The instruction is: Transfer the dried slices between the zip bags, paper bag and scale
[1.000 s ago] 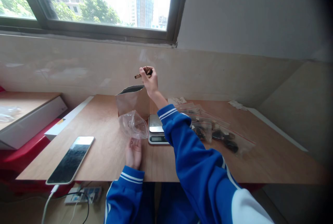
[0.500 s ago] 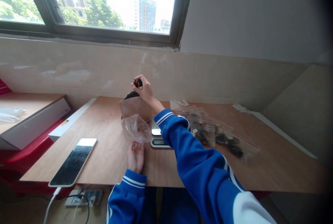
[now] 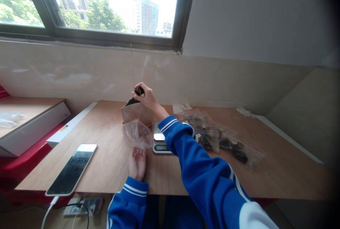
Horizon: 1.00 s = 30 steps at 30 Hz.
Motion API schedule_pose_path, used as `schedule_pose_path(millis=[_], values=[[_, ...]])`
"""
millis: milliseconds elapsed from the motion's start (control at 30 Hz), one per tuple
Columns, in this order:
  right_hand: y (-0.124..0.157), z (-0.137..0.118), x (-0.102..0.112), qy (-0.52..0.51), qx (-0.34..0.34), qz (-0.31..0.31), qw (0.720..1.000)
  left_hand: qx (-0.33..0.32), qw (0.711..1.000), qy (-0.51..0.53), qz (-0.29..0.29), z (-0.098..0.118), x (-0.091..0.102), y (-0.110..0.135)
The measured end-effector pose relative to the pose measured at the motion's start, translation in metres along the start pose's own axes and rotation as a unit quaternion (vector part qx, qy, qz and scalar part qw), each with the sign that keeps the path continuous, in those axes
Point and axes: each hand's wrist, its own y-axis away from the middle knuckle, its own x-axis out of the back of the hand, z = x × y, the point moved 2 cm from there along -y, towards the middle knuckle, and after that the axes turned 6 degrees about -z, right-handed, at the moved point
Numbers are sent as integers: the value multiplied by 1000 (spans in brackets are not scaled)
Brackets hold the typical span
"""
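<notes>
Two hands at the wooden counter (image 3: 106,133): fingers of the right hand (image 3: 147,98) pinch a hard dark lump (image 3: 139,91) above a floppy brown paper bag (image 3: 135,113); the left hand (image 3: 137,163) lies open.

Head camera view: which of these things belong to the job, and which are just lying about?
In use: right hand holding a dark piece above the paper bag; left hand by the plastic bag; scale; zip bags.

Lying about: phone; power strip.
</notes>
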Motion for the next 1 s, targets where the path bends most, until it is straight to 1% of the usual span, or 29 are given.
schedule_pose_path(millis=[67, 200, 300, 367, 467, 567, 667, 833, 933, 1000], values=[[1, -2, 1, 14, 21, -25, 999, 1, 1000, 8, -4, 0, 1, -1], [2, -5, 5, 47, 40, -69, 996, 2, 1000, 2, -12, 1, 3, -1], [2, -8, 8, 94, 58, -100, 989, 5, 1000, -4, -12, 1, 4, -1], [4, -9, 7, 149, 62, -136, 977, 7, 1000, 2, -10, 1, 5, -2], [8, -7, 2, 261, 51, -184, 946, 8, 1000, 7, -8, 1, 6, -2], [11, -7, -2, 352, 30, -194, 915, 9, 1000, 9, -7, 0, 8, -3], [9, -10, -3, 386, 23, -219, 896, 13, 1000, 9, -6, 0, 10, -4], [6, -25, -2, 390, -43, -228, 891, 10, 1000, 1, -22, 0, 10, -5], [7, -38, 0, 397, -53, -232, 886, 16, 999, 15, -32, -1, 9, -5], [10, -48, 4, 400, -55, -216, 889, 22, 999, 24, -36, -1, 8, -4]])
